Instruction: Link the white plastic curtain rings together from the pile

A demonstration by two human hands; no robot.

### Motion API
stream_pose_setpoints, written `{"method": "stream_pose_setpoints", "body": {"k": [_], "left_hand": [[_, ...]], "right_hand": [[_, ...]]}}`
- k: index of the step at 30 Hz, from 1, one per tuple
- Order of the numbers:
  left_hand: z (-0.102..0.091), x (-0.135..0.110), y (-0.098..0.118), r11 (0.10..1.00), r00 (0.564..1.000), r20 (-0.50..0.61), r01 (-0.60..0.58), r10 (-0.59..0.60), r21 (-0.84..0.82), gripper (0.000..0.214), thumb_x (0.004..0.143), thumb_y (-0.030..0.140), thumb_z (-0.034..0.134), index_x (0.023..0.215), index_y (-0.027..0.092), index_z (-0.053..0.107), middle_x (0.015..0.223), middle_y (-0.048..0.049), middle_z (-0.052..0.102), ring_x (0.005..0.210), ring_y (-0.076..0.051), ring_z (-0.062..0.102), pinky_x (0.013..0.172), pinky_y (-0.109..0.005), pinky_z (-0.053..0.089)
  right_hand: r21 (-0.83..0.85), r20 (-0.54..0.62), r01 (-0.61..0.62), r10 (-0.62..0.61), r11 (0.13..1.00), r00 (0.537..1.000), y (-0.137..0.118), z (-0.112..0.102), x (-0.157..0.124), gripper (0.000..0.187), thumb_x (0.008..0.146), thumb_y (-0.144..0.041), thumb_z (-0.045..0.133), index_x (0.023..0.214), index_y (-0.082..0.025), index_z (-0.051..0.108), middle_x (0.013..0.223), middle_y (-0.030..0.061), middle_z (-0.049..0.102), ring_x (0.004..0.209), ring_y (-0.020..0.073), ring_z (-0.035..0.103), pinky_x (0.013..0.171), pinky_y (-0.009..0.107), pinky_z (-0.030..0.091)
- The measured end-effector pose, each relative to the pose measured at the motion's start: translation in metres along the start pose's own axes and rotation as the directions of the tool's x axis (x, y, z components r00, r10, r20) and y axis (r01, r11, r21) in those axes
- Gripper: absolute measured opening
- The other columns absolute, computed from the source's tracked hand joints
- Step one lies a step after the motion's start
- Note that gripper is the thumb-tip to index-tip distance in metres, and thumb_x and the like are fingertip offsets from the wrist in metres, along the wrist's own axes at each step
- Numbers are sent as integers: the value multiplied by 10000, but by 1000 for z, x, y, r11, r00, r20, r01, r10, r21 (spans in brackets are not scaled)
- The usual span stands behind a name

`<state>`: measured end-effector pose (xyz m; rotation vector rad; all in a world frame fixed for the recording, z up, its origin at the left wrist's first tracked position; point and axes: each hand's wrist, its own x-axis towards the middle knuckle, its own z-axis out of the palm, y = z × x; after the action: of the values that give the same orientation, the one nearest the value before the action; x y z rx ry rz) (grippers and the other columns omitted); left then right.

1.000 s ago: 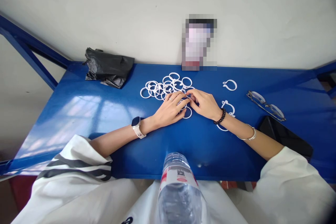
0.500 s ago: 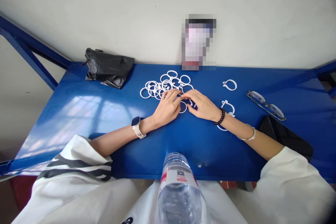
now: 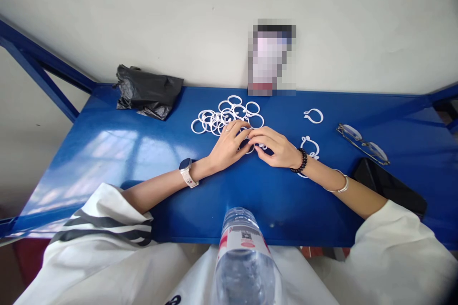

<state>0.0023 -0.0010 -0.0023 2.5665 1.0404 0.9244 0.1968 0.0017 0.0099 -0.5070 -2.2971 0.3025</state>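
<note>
Pinching one white ring between both hands

Leans over a blue metal table (image 3: 107, 152) set against a white wall, with both forearms laid on its top. Has a clear plastic bottle (image 3: 245, 267) standing close below, at the table's near edge; cannot tell what is in it. Faces a crumpled black plastic bag (image 3: 148, 93) at the far left by the wall, mouth out of sight, contents not to be told. Has a flat black case (image 3: 390, 186) just beside the right forearm, and open glasses (image 3: 361, 142) a little beyond it. Reaches toward a heap of white plastic rings (image 3: 222, 116) at the far middle, just past the fingertips. Curls the left hand (image 3: 227, 147), watch on its wrist, narrow, fingertips closed on the white ring (image 3: 251, 148). Closes the right hand (image 3: 277, 147), dark beads at its wrist, on the same ring from the other side. Holds that ring low over the table, between the two hands, on the near side of the heap. Leaves one hooked ring (image 3: 313, 115) well apart at the right and another ring (image 3: 310, 144) just beside the right wrist.
</note>
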Motion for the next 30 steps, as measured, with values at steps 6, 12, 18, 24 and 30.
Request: {"method": "stream_pose_setpoints", "body": {"k": [6,12,18,24,30], "left_hand": [[0,1,-5,995,996,-85,0,-9,-104,73,953,209,495,943,170,556,991,-77,604,941,-186,548,842,-347,466],[-3,2,-1,978,984,-137,85,-113,-193,91,960,239,499,923,184,560,916,-46,633,904,-166,561,843,-332,468],[-5,1,-2,937,941,-190,226,-281,-268,207,970,333,480,858,187,572,807,-22,630,783,-146,559,739,-296,474],[-4,1,-3,923,925,-218,241,-312,-300,213,963,346,497,858,182,583,784,-7,630,723,-124,539,686,-268,454],[-4,1,-3,919,932,-192,240,-309,-314,201,959,322,493,835,182,566,778,-4,623,721,-122,536,678,-262,451]], "right_hand": [[-33,-101,-50,46,998,994,0,-1,0,211,885,-56,487,1028,-186,571,1028,99,662,973,197,646,821,356,574],[-24,-136,-269,264,963,955,2,-2,0,118,927,-166,479,965,-206,582,873,48,681,766,167,648,705,318,553],[22,-86,-215,216,976,973,2,-2,0,108,914,-166,513,989,-206,580,885,38,682,756,150,647,704,290,554],[11,-32,-163,163,987,986,2,-2,1,166,899,-217,594,1061,-191,571,936,61,687,839,172,652,748,310,564],[-27,-53,-191,189,981,981,3,-1,1,112,934,-217,534,1036,-209,581,910,48,688,812,169,656,710,310,567]]}}
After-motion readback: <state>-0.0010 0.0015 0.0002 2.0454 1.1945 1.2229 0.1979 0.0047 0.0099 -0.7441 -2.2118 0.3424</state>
